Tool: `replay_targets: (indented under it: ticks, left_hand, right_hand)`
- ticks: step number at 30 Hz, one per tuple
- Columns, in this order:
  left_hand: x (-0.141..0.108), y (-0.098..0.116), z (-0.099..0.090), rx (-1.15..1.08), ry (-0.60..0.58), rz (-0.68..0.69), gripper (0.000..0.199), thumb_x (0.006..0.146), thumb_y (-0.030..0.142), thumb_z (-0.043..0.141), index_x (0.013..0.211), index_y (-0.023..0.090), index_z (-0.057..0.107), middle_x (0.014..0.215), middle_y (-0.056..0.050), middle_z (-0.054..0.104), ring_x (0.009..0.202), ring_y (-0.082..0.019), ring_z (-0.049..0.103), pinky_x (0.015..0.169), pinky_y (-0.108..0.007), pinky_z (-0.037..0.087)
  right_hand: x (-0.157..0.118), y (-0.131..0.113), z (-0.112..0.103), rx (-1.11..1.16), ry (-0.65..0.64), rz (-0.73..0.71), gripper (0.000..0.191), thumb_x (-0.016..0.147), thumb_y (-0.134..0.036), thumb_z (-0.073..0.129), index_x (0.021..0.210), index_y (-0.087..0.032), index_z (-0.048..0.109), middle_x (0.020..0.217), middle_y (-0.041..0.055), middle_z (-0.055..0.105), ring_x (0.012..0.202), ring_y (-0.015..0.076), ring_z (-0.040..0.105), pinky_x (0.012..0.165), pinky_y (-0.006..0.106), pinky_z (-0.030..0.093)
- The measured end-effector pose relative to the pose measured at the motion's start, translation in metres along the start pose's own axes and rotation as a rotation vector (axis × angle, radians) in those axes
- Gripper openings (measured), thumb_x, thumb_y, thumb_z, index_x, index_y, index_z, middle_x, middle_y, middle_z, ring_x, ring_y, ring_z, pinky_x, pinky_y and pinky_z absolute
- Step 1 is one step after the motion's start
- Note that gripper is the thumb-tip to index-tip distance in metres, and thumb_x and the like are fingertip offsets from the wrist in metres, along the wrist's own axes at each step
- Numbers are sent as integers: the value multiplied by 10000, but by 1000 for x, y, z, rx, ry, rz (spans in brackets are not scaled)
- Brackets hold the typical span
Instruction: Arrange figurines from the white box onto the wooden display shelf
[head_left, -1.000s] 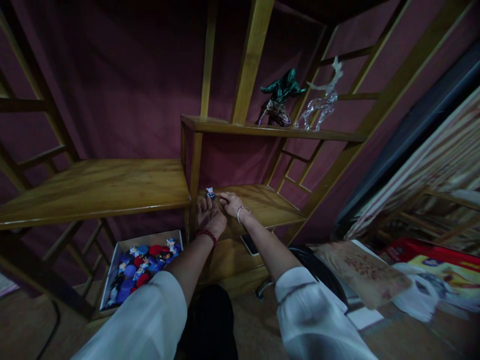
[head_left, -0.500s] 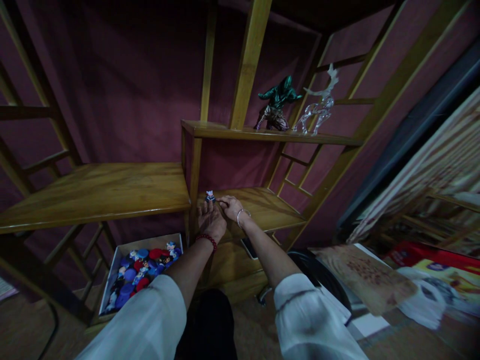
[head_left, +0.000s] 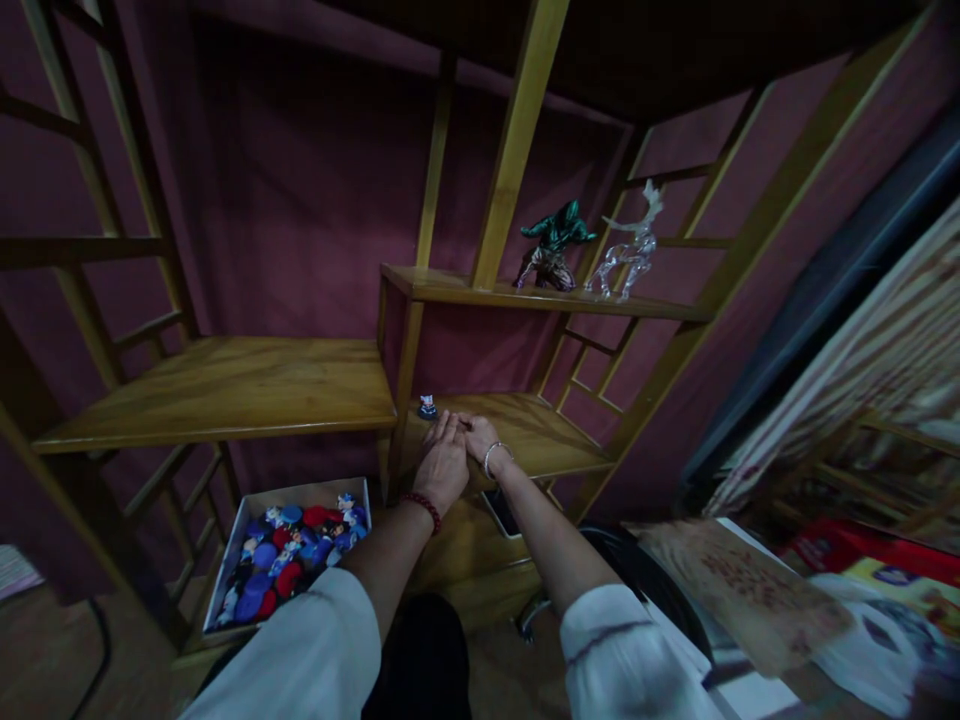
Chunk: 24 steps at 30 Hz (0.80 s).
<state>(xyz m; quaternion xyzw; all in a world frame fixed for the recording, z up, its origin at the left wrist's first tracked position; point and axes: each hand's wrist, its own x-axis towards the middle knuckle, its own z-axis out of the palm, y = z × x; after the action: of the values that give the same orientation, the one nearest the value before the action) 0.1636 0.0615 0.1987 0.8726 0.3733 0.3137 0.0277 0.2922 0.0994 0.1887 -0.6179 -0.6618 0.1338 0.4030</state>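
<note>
Figurine [head_left: 427, 406], tiny and pale on a dark round base, stands upright near the middle of the frame, at the left end of a wooden lower shelf [head_left: 540, 430]. Nearest, along the bottom edge, are two white sleeves [head_left: 315, 640] and a dark-clad knee [head_left: 424, 660] between them. At lower left, an open box [head_left: 319, 494] holds a jumble of small figures with red, blue and purple round parts. Below the right wrist lies a dark, phone-shaped slab [head_left: 501, 512]. A plastic bag [head_left: 862, 640] sits at lower right.

Farther in, the left hand [head_left: 444, 465], above a red beaded bracelet [head_left: 424, 508], has its fingers stretched forward, their tips just short of the figurine or touching it; I cannot tell which. The right hand [head_left: 480, 438], wearing a silvery bracelet [head_left: 493, 458], is curled against it. Whether either grasps anything is hidden.

Beyond, at upper right of centre, an upper shelf [head_left: 465, 290] carries a kneeling, hooded green statuette [head_left: 555, 248] beside a clear deer ornament [head_left: 628, 250]. A maroon wall [head_left: 300, 220] closes the back.
</note>
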Motion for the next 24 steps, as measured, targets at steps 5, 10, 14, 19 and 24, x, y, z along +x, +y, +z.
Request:
replay_targets:
  ticks: [5, 10, 14, 19, 24]
  left_hand:
    - [-9, 6, -4, -109, 10, 12, 481, 717, 28, 304, 1172, 27, 460, 1305, -153, 393, 1261, -178, 248, 1032, -318, 259]
    - [-32, 14, -3, -212, 27, -12, 557, 699, 37, 334, 1254, 68, 366, 1332, -125, 364, 1211, -180, 344, 1000, -292, 325]
    - [-55, 15, -4, -285, 48, 27, 570, 689, 44, 346, 1258, 83, 358, 1334, -122, 358, 1216, -189, 333, 1013, -324, 317]
    - [-83, 9, -9, -344, 92, 73, 588, 673, 35, 347, 1260, 67, 344, 1314, -134, 375, 1224, -188, 314, 1026, -348, 301]
    - [-109, 0, -20, -375, 77, 116, 626, 660, 22, 355, 1276, 125, 317, 1315, -104, 376, 1209, -174, 333, 1013, -343, 320]
  right_hand:
    - [-18, -9, -1, 35, 83, 27, 257, 696, -152, 439, 827, -186, 657, 832, 23, 676, 756, 159, 607, 744, 279, 469]
    - [-43, -17, -1, 78, 86, 2, 304, 690, -143, 426, 878, -218, 653, 867, 14, 674, 826, 166, 612, 778, 303, 478]
    - [-62, -27, 1, 28, 105, 24, 335, 682, -131, 414, 894, -234, 651, 893, 0, 669, 843, 163, 611, 800, 321, 475]
    - [-83, -41, 10, -45, 116, 16, 362, 661, -96, 409, 874, -258, 652, 889, -10, 664, 847, 155, 605, 800, 317, 473]
    - [-107, -56, 23, -27, 194, -60, 358, 674, -98, 388, 880, -240, 645, 901, 14, 645, 872, 156, 574, 830, 334, 449]
